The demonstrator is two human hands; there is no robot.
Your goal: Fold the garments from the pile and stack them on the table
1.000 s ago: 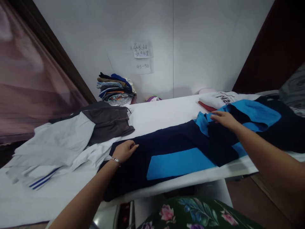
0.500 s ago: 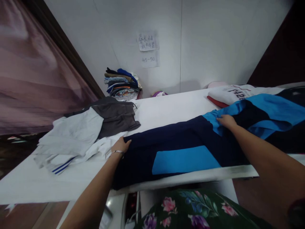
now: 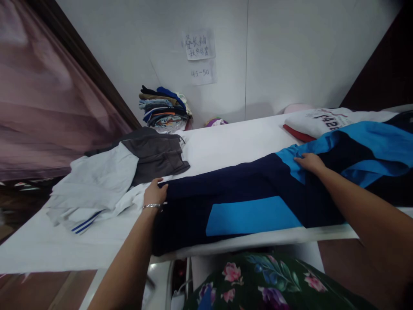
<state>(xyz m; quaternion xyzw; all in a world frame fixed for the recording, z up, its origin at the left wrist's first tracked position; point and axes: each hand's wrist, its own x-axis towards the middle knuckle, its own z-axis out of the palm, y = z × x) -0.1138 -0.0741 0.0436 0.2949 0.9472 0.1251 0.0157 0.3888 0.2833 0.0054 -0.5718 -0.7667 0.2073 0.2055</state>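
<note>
A navy and bright-blue garment (image 3: 245,181) lies stretched along the front of the white table; I cannot tell its exact kind. At its far left corner, my left hand (image 3: 155,193) grips the navy fabric between thumb and fingers. A bracelet circles that wrist. Farther right, my right hand (image 3: 310,162) is closed on a bright-blue part, with the fabric bunched at the fingertips. A bright-blue panel (image 3: 251,216) shows flat on the navy cloth near the front edge. Beyond the right hand the garment spreads in loose folds.
Light grey clothing (image 3: 97,176) and dark grey clothing (image 3: 158,157) lie on the table (image 3: 222,148) at left. A stack of folded clothes (image 3: 164,107) stands against the wall. A white printed garment (image 3: 322,122) lies at back right. A pink curtain (image 3: 58,94) hangs at left.
My left hand has moved a little to the left, drawing the garment's far left corner with it. My right hand keeps its hold at nearly the same place. The view has shifted slightly.
</note>
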